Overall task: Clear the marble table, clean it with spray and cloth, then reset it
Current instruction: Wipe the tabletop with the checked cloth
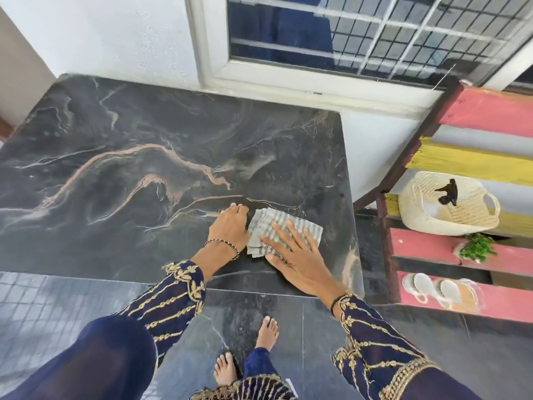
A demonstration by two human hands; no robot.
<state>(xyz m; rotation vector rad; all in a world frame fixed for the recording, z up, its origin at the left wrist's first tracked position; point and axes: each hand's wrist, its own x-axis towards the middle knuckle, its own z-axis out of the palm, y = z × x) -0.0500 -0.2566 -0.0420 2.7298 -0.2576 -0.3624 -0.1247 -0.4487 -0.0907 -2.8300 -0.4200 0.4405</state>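
Note:
A dark marble table (144, 168) with pale and tan veins fills the left and middle of the head view. A folded grey-and-white striped cloth (300, 225) lies near the table's front right corner. My right hand (297, 259) lies flat on the cloth with its fingers spread and straight. My left hand (230, 223) rests on the marble just left of the cloth, fingers bent down, touching the cloth's left edge. No spray bottle is in view.
A slatted rack (476, 114) of pink and yellow boards stands to the right of the table. It carries a woven cream basket (424, 209), a small green plant (476, 248) and white dishes (441, 290). A barred window (375, 33) is behind the table. My bare feet stand on dark floor tiles.

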